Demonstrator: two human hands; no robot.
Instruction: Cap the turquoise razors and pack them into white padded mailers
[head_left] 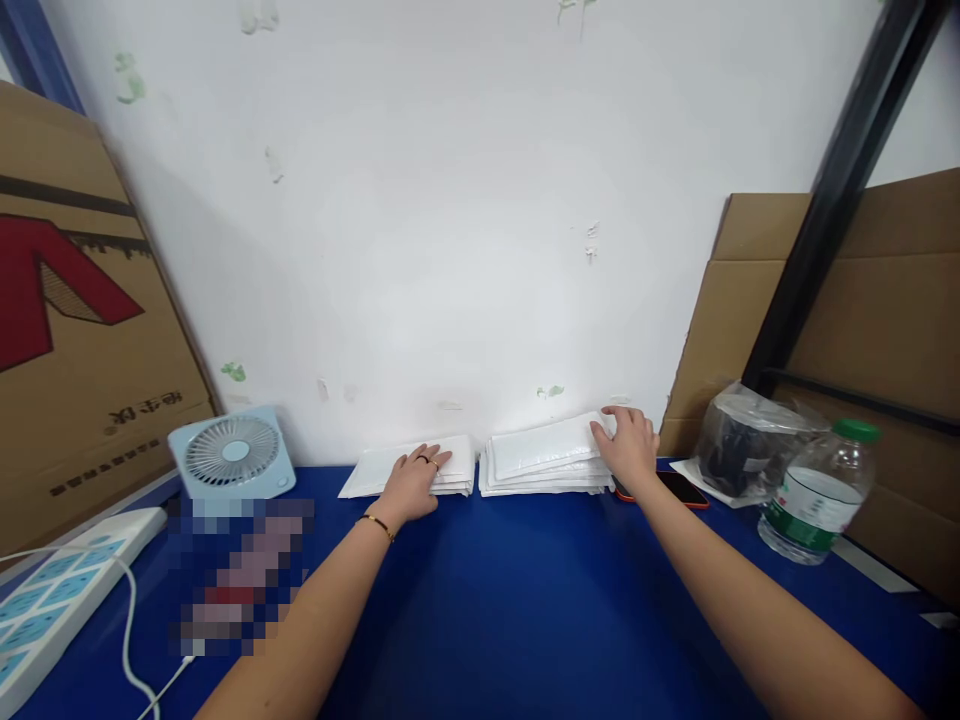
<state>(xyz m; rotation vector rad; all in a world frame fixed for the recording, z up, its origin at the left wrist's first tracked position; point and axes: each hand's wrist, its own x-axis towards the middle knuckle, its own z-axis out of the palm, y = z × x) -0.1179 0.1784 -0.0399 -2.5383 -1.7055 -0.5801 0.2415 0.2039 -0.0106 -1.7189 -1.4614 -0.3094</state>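
Observation:
Two low stacks of white padded envelopes lie side by side against the wall. My left hand (415, 480) rests on the left stack (375, 468), palm down with fingers stretched over its top. At the right end of the right stack (540, 455), my right hand (630, 442) has thumb and curled fingers around the corner of the top envelopes. That stack is uneven, and its upper envelopes slant up toward the right. The far sides of the right fingertips are partly hidden. A dark phone with a red edge (681, 489) lies just beyond my right wrist.
On the left are a light blue fan (236, 452), a white power strip (67, 590) with a cable, a blurred-out item (251, 580) and a large carton (82, 350). A bottle (817, 500), a bagged dark object (739, 445) and cardboard (750, 300) stand right. The tabletop (502, 610) is blue.

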